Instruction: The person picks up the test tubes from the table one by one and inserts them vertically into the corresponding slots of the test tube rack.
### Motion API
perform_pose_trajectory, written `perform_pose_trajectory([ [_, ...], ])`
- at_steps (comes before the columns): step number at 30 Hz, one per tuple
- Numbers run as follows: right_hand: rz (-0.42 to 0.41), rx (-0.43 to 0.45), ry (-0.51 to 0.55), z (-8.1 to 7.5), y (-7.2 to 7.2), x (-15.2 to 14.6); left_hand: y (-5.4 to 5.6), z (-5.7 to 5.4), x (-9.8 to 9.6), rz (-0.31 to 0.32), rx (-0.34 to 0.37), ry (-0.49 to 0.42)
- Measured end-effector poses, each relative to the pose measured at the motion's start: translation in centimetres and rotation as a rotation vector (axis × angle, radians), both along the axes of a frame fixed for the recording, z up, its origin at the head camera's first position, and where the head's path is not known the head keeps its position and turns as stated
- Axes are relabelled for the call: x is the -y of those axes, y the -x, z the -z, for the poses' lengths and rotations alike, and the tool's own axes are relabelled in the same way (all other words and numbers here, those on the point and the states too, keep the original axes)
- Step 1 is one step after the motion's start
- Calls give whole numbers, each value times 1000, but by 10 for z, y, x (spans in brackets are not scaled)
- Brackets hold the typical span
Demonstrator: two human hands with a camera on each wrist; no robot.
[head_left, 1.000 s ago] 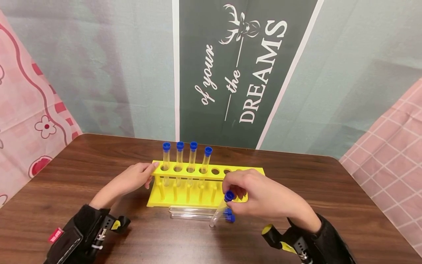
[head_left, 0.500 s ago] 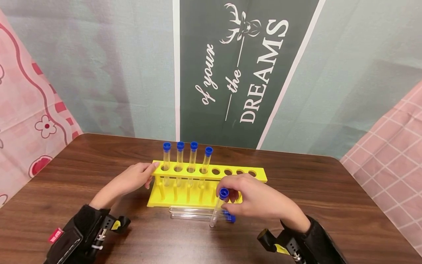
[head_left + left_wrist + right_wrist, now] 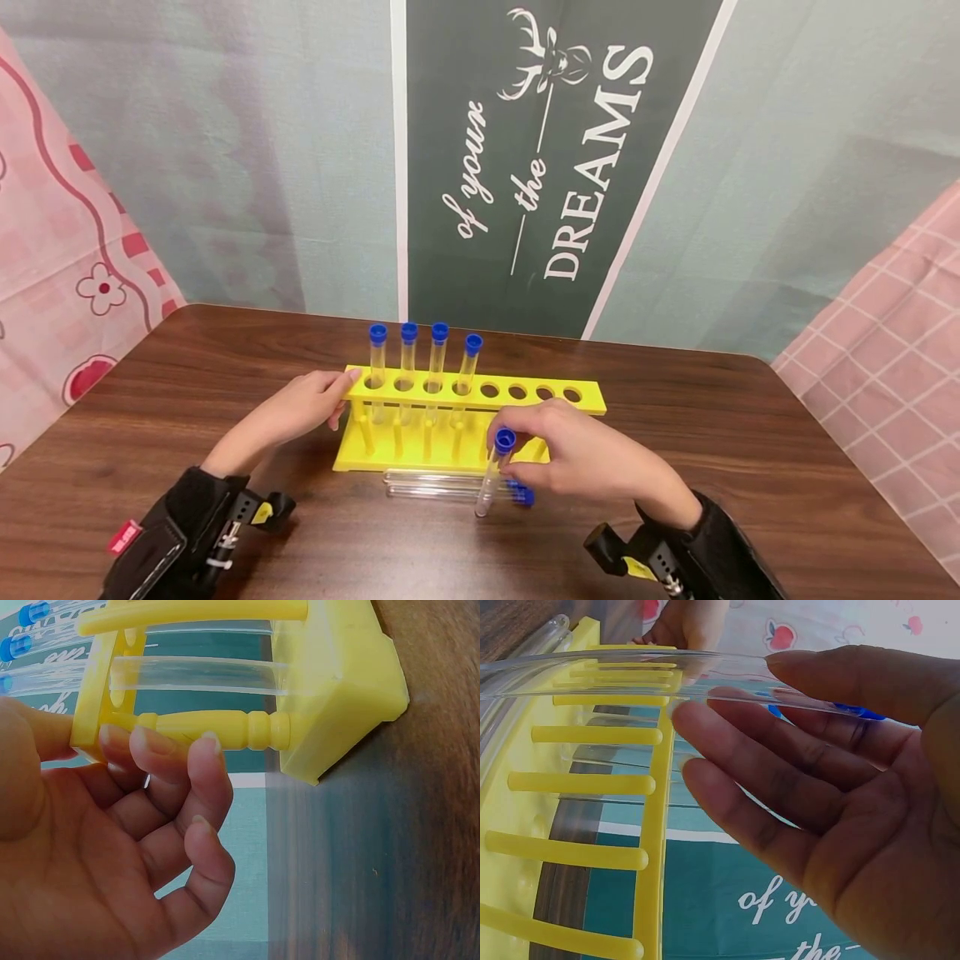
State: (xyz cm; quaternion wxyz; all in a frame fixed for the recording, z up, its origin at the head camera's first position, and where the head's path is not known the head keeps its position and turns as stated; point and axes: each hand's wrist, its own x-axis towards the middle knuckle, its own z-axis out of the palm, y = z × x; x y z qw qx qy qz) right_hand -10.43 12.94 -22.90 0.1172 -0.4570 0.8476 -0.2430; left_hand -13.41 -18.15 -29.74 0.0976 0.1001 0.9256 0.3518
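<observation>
Loose tubes (image 3: 427, 492) — just before rack (image 3: 476, 401) | held tube (image 3: 489, 487) — in front | curtain (image 3: 465, 279) behind

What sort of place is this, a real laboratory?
Probably a makeshift tabletop setup rather than a proper lab: a wood-look table, a fabric backdrop printed "DREAMS", and a yellow rack with blue-capped test tubes.

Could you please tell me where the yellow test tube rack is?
In the head view, the yellow test tube rack stands centrally on the table, beyond the lying test tubes, the left hand at its left end.
</observation>
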Motion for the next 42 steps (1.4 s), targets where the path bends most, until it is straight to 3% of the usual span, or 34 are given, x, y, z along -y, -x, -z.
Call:
perform_pose_trajectory([
  [8, 48, 7, -32, -2, -1, -1, 0, 1, 0, 0, 1, -2],
  [16, 35, 17, 72, -8, 2, -5, -1, 0, 0, -6, -2, 0],
  [26, -59, -49, 216, -20, 12, -10, 0, 0, 0, -6, 2, -1],
  [42, 146, 39, 329, -39, 22, -7, -1, -1, -1, -2, 8, 2],
])
